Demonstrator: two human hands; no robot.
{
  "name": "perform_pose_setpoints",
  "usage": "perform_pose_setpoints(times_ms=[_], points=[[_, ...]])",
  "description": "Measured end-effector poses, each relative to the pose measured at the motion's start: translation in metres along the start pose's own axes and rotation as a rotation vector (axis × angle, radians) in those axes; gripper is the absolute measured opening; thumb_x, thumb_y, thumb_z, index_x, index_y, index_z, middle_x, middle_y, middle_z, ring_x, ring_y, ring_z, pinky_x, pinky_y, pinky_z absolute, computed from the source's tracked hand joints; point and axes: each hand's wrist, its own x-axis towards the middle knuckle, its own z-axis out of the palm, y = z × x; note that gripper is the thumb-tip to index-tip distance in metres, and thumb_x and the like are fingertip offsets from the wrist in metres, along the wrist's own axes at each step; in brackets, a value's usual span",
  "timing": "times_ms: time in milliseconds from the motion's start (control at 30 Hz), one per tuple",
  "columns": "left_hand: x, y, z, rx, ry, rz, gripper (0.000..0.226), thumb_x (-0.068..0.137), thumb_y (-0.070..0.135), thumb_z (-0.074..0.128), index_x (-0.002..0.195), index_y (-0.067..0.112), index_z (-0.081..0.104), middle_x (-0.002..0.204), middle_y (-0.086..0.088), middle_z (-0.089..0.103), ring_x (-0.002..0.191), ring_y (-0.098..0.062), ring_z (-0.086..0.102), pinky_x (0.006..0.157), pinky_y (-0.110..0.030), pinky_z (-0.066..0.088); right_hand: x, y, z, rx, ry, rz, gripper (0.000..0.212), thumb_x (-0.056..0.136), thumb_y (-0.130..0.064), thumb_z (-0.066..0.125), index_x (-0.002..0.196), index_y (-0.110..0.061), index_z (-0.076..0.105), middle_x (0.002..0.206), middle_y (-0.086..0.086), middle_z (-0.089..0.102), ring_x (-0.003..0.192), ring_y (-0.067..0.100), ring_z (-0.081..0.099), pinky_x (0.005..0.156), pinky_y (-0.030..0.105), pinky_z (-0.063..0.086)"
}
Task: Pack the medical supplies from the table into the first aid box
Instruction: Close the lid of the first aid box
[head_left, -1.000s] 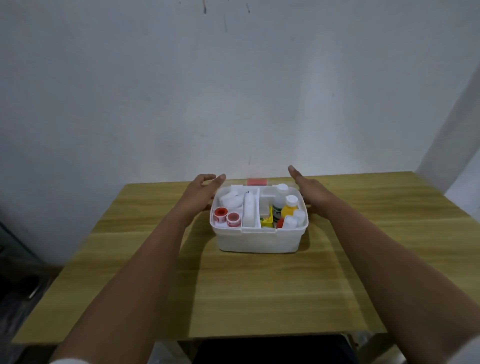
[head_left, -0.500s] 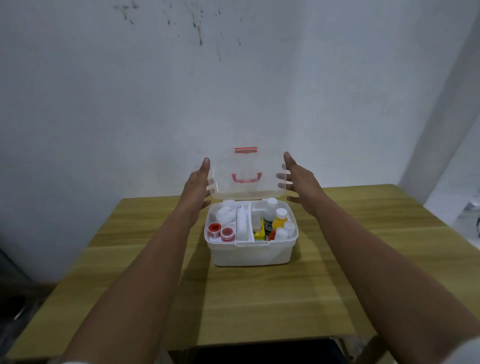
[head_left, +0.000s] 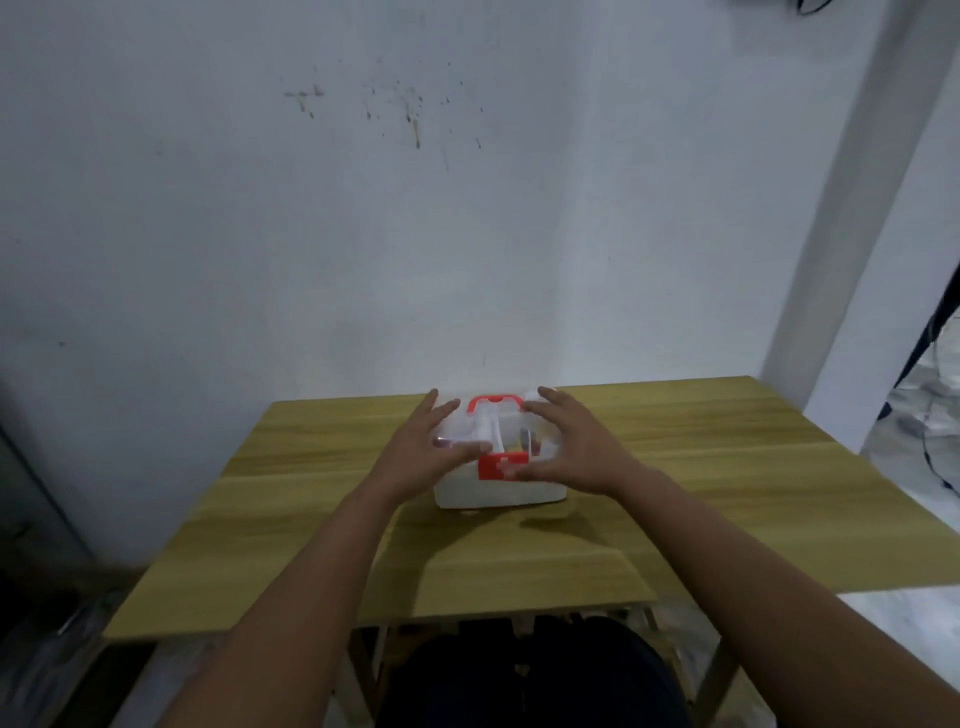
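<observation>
Change: half a second ago the clear lid stood raised between both hands; now it lies down over the box, and both hands have come down with it.
First aid box (head_left: 498, 491): white, standing on the wooden table (head_left: 675, 467) near its middle, towards the far edge.
Lid (head_left: 511, 434): see-through, with a red handle (head_left: 495, 401) on top and a red latch (head_left: 498, 465) at the front. Supplies show dimly through it, too blurred to name.
Left hand (head_left: 426, 452): fingers spread and fairly straight, pressing on the lid's left part.
Right hand (head_left: 571, 447): fingers spread over the lid's right part, thumb beside the latch.
Background: stained pale wall (head_left: 363, 208) behind the table.
</observation>
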Motion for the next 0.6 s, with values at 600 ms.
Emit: perform_pose_setpoints(times_ms=[600], points=[[0.083, -0.014, 0.017, 0.283, -0.028, 0.109, 0.111, 0.07, 0.041, 0.091, 0.159, 0.037, 0.024, 0.17, 0.007, 0.0, 0.135, -0.017, 0.05, 0.098, -0.033, 0.048, 0.065, 0.057, -0.003, -0.2, 0.009, 0.008, 0.107, 0.079, -0.032, 0.086, 0.161, -0.044, 0.018, 0.172, -0.016, 0.005, 0.159, 0.015, 0.006, 0.115, 0.05, 0.042]])
